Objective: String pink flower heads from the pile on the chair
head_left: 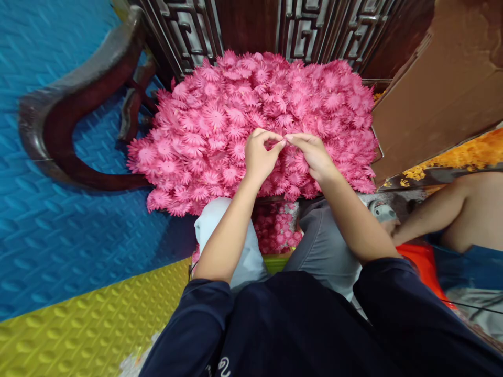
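A large heap of pink artificial flower heads (216, 118) lies in front of me, spread across the wooden seat. Over its middle, my left hand (262, 152) has thumb and fingertips pinched together. My right hand (310, 152) is also pinched, its fingertips meeting those of the left. Whatever the two pinches hold is too small to make out against the pink. A few petals show just under my right fingers.
A dark curved wooden armrest (55, 131) stands at the left, with carved lattice panels behind the heap. At the right are a brown board (444, 89), orange flowers (467, 152) and another person's bare arm and leg. More pink flowers lie below, between my knees.
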Tool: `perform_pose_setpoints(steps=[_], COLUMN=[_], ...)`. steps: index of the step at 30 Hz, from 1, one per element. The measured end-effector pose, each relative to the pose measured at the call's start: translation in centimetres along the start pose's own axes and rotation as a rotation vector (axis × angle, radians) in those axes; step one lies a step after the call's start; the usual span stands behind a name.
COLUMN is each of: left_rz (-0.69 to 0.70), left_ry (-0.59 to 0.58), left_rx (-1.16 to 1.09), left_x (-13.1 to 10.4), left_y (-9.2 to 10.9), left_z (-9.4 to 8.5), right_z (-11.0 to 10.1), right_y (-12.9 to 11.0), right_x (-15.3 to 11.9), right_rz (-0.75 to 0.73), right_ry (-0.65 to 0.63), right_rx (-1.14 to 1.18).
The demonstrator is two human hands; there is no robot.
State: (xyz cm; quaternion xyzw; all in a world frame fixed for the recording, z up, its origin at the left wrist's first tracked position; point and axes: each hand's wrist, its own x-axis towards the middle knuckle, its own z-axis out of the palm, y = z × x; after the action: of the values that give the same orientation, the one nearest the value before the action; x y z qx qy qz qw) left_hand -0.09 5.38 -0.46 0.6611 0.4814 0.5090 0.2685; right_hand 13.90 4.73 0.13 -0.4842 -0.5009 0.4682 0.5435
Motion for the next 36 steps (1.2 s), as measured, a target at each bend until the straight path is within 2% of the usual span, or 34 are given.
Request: perform_pose_setpoints(steps=[7,22,27,36], left_rz=[0.01,0.004,0.05,0.072], left_ry=[0.011,0.074,0.041,0.015], left_rx=[-0.076,0.004,0.045,0.057], left_x=[0.14,0.19,0.01,-0.22], left_y=[-0.26,-0.62,-0.2,0.23], left_z=[0.15,0.52,0.29,0.08], right_z=[-0.1,0.29,0.11,-0.06], right_y=[0.05,-0.32,-0.19,-0.32], right_x=[0.17,-0.18,-0.18,0.05], right_rz=[0.02,-0.005,-0.033,-0.02], right_ry=[0.03,-0.011,-0.023,0.049], right_rx=[0.046,0.031,0.028,-0.029])
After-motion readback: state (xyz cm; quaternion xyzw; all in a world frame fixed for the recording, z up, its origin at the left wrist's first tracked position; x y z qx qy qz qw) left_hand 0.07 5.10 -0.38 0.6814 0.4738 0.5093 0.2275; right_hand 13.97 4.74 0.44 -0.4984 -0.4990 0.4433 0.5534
